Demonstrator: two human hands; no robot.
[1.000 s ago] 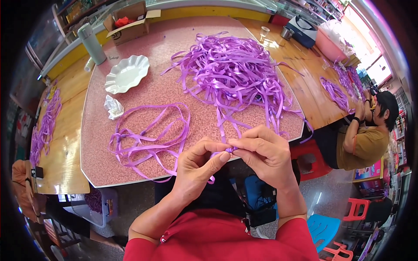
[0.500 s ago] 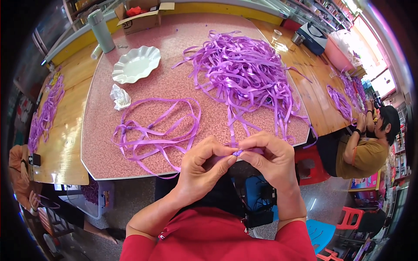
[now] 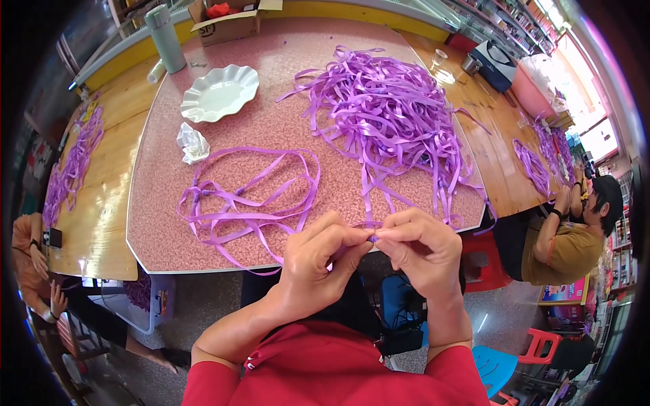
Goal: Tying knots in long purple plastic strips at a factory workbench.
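Head view | my hands (image 3: 318,260) (image 3: 428,254) both pinch a purple ribbon (image 3: 372,238), nearer me than the ribbon pile (image 3: 389,115) | white plate (image 3: 220,95): left of that pile

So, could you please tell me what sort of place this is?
Perhaps a shop whose tables serve for handwork: purple ribbons lie heaped on a pink table, another person sits at the wooden table on the right, and filled shelves show beyond.

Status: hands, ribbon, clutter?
Left fingers and right fingers pinching purple ribbon. Ribbon heap ahead, strands trailing close to the hands. Loose ribbon loops to the left.
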